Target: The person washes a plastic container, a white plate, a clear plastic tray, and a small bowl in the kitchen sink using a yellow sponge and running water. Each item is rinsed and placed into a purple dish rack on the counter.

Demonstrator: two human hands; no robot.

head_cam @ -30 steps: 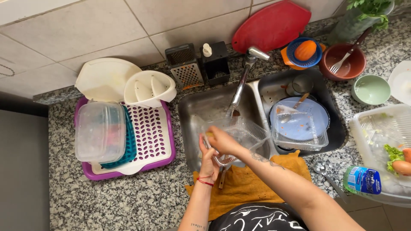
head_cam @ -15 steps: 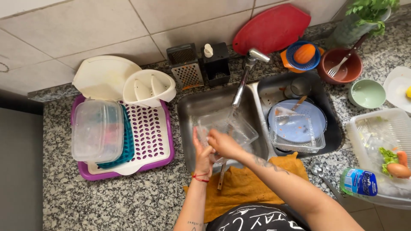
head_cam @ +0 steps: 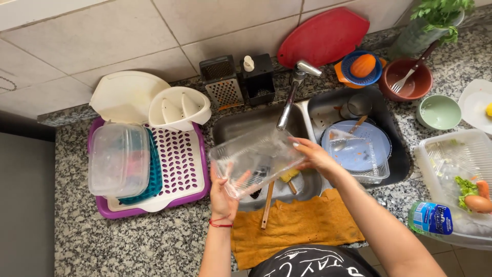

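Note:
Both hands hold a clear plastic container [head_cam: 256, 160] tilted over the left sink basin [head_cam: 241, 123], just below the faucet [head_cam: 290, 100]. My left hand [head_cam: 223, 195], a red string at its wrist, grips the container's near left corner. My right hand [head_cam: 313, 155] holds its right edge. Under the container a wooden-handled utensil [head_cam: 267, 205] leans out of the basin onto an orange cloth [head_cam: 297, 225].
A purple and white drying rack [head_cam: 179, 164] at left holds a clear lidded box [head_cam: 119, 160] and white containers. The right basin holds a blue plate [head_cam: 359, 146]. Bowls, a red cutting board [head_cam: 323, 36], a grater [head_cam: 221, 84] and a clear tray with vegetables [head_cam: 461, 179] stand around.
The clear container has been lifted out of the basin and tilted up toward the left. My left hand moved to its near corner and my right hand to its right edge.

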